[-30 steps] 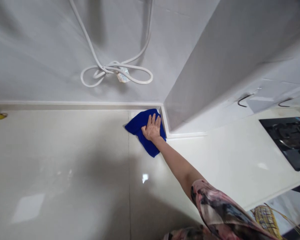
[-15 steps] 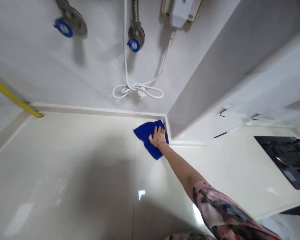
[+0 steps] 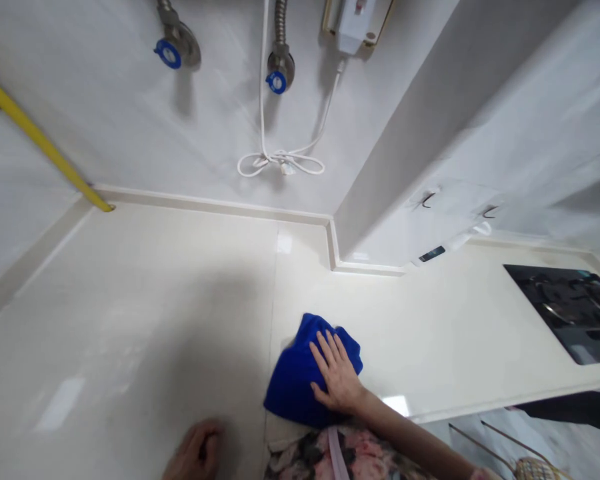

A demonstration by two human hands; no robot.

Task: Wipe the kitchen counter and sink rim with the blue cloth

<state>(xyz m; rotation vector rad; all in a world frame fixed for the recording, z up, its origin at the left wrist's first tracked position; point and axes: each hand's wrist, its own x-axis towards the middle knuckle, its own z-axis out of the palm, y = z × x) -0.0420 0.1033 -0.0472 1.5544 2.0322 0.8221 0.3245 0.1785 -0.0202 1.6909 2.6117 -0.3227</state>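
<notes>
A crumpled blue cloth lies on the pale glossy countertop, near its front edge. My right hand rests flat on the cloth's right part, fingers stretched out and slightly spread. At the bottom, left of the cloth, my left hand hovers over or rests on the counter; which one I cannot tell. Its fingers are curled in, a little blurred, with nothing visible in them.
Above the counter, the wall bears two blue-handled valves and a bundled white cord. A yellow pipe meets the back left corner. A boxed pillar juts out on the right, before a black gas hob. A wicker basket stands lower right.
My right hand and the cloth have come from the back corner by the pillar toward the front edge. My left hand has entered at the bottom. The view has shifted slightly.
</notes>
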